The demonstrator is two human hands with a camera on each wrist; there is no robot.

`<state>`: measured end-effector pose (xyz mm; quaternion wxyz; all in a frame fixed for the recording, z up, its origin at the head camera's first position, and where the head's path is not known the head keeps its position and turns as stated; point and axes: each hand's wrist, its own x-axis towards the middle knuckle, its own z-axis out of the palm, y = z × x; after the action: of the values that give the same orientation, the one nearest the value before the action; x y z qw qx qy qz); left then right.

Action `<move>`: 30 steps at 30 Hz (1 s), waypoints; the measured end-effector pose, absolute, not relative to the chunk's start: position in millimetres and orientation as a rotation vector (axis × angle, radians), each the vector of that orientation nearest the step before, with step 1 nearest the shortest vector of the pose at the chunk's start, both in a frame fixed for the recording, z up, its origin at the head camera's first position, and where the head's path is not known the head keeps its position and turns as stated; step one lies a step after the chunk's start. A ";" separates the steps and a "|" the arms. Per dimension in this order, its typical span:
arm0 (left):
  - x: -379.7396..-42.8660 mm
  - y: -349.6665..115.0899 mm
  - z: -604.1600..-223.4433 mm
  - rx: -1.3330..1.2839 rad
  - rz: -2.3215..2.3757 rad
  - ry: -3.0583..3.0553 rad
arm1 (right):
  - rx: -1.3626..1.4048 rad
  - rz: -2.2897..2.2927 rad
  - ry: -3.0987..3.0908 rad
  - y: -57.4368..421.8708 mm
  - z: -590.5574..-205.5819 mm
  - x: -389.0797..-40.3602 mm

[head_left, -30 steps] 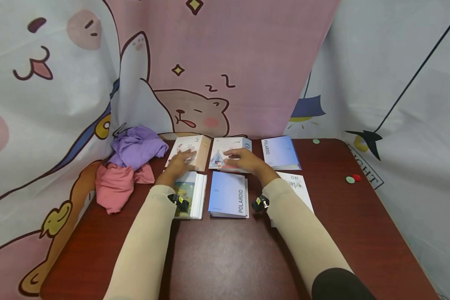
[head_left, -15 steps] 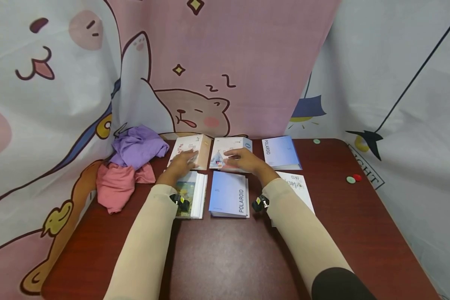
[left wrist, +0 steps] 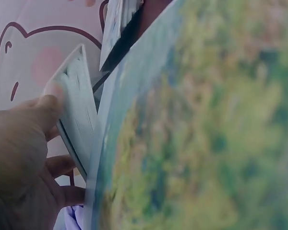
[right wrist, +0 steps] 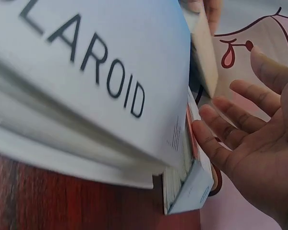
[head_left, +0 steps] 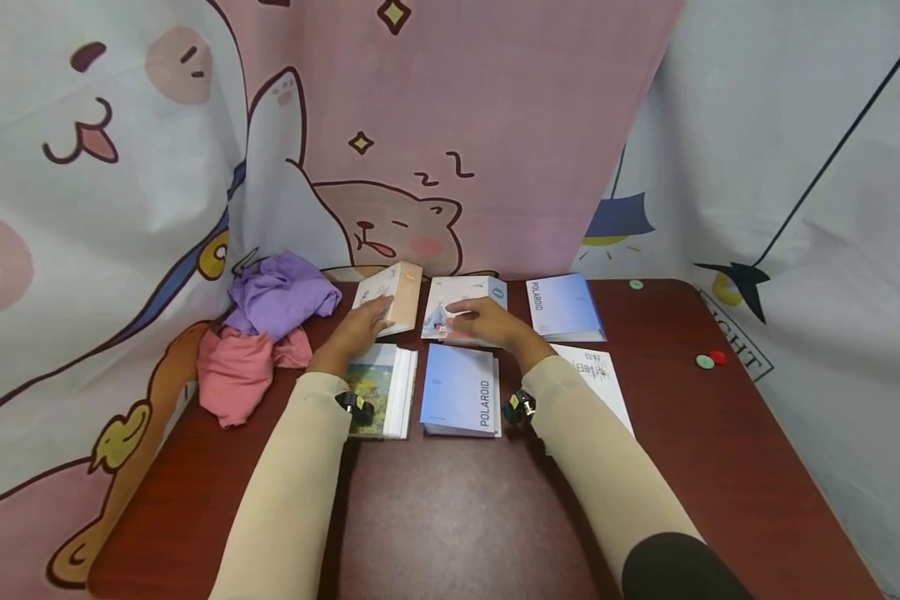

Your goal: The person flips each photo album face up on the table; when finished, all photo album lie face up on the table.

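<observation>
My left hand (head_left: 354,335) grips the near left side of a thick book (head_left: 402,304) with a cream cover and peach spine in the back row. That book is tilted, its left side raised; the left wrist view shows the thumb on the cover and the page block (left wrist: 77,108) facing the camera. To its right lies a white book (head_left: 461,290) with a tent picture and a blue spine. Over its front part is my right hand (head_left: 491,323), fingers spread and relaxed, holding nothing in the right wrist view.
In front lie a landscape-covered book (head_left: 371,392), a blue POLAROID album (head_left: 457,387) and a white book (head_left: 600,379), partly under the right sleeve. Another POLAROID album (head_left: 566,307) is at the back right. Purple cloth (head_left: 281,296) and pink cloth (head_left: 232,375) lie left; small discs (head_left: 705,362) lie right.
The peach-spined book has gone from lying flat to tilted, with its left side lifted by my left hand. My right hand has stayed almost in place.
</observation>
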<state>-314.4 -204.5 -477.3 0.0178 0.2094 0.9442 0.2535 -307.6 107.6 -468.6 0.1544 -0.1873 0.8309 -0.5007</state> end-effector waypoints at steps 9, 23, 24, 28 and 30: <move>-309.9 -205.4 -477.5 0.537 1.021 2.964 | -0.544 -1.440 2.326 88.7 -465.8 -312.2; -302.3 -202.9 -478.6 0.517 1.288 2.955 | -0.646 -1.396 2.246 45.9 -452.8 -306.8; -302.0 -201.7 -478.8 0.513 1.312 2.950 | -0.658 -1.431 2.219 44.2 -452.1 -306.8; -302.9 -197.0 -478.8 0.495 1.467 2.900 | -0.672 -1.569 2.114 38.8 -451.8 -308.1; -303.1 -193.9 -478.4 0.499 1.568 2.842 | -0.655 -1.623 2.063 36.7 -452.0 -309.0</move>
<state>-303.1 -193.9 -478.4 -0.0713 0.1516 0.8632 0.4762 -309.0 36.7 -452.0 0.2163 -0.2363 0.7446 -0.5857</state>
